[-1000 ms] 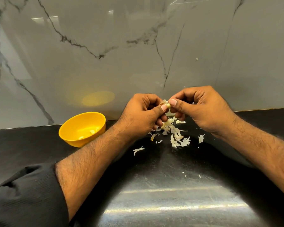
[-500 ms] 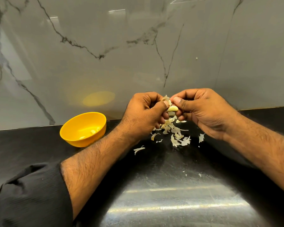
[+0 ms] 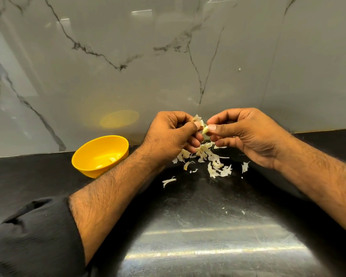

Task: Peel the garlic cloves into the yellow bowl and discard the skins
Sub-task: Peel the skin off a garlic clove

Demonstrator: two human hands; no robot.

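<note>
Grey marble-veined wall panels (image 3: 128,56) are rising behind the glossy black bench (image 3: 198,226) where you are peeling garlic.

Overhead lights are glaring off the bench's near edge, and the yellow bowl (image 3: 82,160) is sitting near the back edge, left of your hands, with a few pale peeled cloves (image 3: 113,159) lying inside; its yellow glow is reflecting in the wall. Your left hand (image 3: 172,136) is curling around papery skin at the thumb, and your right hand (image 3: 246,134) is pinching the garlic clove (image 3: 205,129) between thumb and fingers, both raised above the bench close to the wall. Loose skins (image 3: 210,158) are lying scattered on the bench right under your hands.
</note>
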